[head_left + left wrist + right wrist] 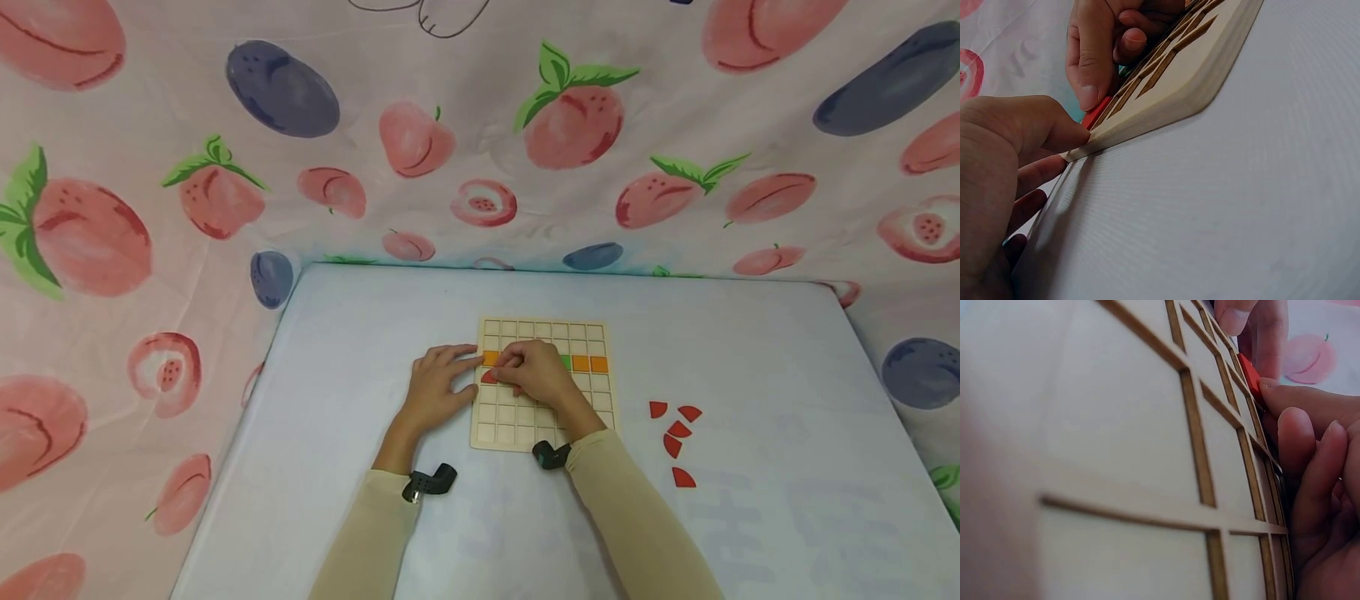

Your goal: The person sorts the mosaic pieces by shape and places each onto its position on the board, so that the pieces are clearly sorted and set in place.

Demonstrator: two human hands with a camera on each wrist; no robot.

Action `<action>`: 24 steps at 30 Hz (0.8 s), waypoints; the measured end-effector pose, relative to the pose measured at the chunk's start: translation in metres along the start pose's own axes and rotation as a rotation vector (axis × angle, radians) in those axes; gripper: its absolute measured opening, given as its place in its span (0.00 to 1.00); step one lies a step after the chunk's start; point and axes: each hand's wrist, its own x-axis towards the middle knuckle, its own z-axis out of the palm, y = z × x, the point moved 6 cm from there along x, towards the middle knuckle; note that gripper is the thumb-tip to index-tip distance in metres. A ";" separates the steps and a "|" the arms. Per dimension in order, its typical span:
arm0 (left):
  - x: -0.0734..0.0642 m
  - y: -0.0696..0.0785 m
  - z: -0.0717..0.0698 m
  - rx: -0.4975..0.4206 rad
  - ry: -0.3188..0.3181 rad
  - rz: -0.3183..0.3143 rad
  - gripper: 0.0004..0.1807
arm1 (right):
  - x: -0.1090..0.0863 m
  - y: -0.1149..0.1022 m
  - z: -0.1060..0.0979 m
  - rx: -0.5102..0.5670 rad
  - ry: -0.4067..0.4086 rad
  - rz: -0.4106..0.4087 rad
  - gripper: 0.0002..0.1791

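A pale wooden grid board (495, 435) lies on the white table. In its left column, just under the row of coloured tiles, is a red quarter-circle piece (488, 377). My right hand (542, 373) reaches over the board and pinches that piece by thumb and forefinger; the other fingers are curled in. With fingers spread and fairly straight, my left hand (435, 387) touches the board's left edge. The left wrist view has the thumb on the rim beside the red piece (1095, 114). Close by the right thumb, the red piece (1250, 376) also appears in the right wrist view.
Orange tiles (598, 364) and a green tile (567, 362) sit in one row of the board, partly covered by the right hand. Several loose red quarter-circle pieces (672, 447) lie on the table (787, 375) to the right. Fruit-print cloth (480, 133) hangs behind.
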 end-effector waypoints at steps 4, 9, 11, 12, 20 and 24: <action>0.000 0.000 0.000 0.002 -0.001 -0.001 0.26 | 0.001 0.000 0.000 0.011 0.000 -0.001 0.06; 0.000 -0.001 0.001 0.008 -0.004 -0.001 0.26 | 0.001 0.002 0.000 0.019 -0.010 0.003 0.07; 0.000 -0.001 0.000 0.008 -0.003 0.001 0.26 | 0.001 0.003 0.000 0.021 -0.018 0.006 0.08; 0.000 -0.001 0.000 0.006 -0.005 0.001 0.26 | 0.001 0.004 -0.001 0.023 -0.021 0.005 0.08; 0.000 -0.001 0.000 0.002 0.005 0.008 0.26 | 0.001 0.004 -0.001 0.014 -0.033 -0.019 0.11; 0.000 -0.001 0.001 0.003 0.008 0.011 0.26 | 0.001 0.005 -0.001 -0.010 -0.032 -0.023 0.11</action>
